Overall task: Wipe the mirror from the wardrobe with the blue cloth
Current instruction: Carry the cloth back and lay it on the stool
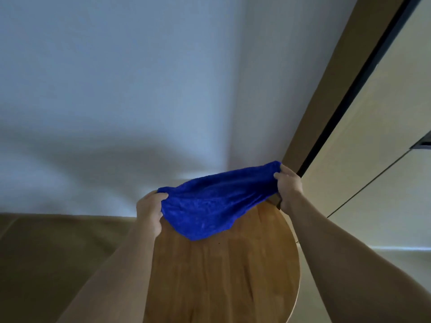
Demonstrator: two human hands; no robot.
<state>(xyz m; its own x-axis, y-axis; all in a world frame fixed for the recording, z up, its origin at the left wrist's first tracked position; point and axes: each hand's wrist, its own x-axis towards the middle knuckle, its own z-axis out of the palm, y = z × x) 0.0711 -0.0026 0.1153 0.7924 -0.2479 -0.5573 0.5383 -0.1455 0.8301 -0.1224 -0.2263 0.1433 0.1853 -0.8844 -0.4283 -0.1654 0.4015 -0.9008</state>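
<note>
A blue cloth (214,201) hangs stretched between both my hands above a round wooden table (221,276). My left hand (150,212) pinches the cloth's left corner. My right hand (289,185) pinches its right corner, a little higher and farther away. The cloth sags in the middle, and its lower edge hangs close over the tabletop. No mirror surface is plainly visible; cream wardrobe panels (382,141) with a dark vertical gap stand at the right.
A white wall (116,89) fills the background, with a corner just behind the table. A tan floor (58,252) lies at the lower left. A brown upright panel (331,78) borders the wardrobe.
</note>
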